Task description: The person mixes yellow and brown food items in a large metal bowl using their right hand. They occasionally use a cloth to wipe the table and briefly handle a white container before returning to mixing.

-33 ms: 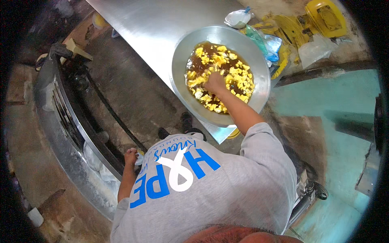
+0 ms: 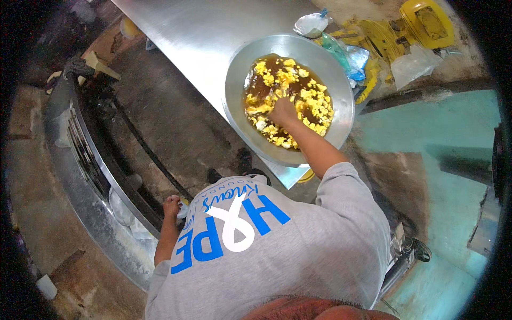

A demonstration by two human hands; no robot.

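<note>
On the metal table sits a wide silver metal basin (image 2: 341,98) holding dark brown liquid (image 2: 261,88) and many soft yellow lumps (image 2: 320,109). My right hand (image 2: 284,112) reaches into the basin, its fingers bunched at the lumps near the middle. What lies between those fingertips is too small and partly hidden to tell. Low at the left, beside my shirt, my left hand (image 2: 172,205) is closed around a small whitish, cup-like thing (image 2: 183,208) with a yellow patch at its top.
The shiny metal table (image 2: 186,40) stretches to the far left. Beyond the basin lie plastic bags (image 2: 312,24) and a yellow machine (image 2: 426,24). A dark-topped, metal-sided unit (image 2: 90,154) curves along my left side. A teal wall (image 2: 394,128) stands at the right.
</note>
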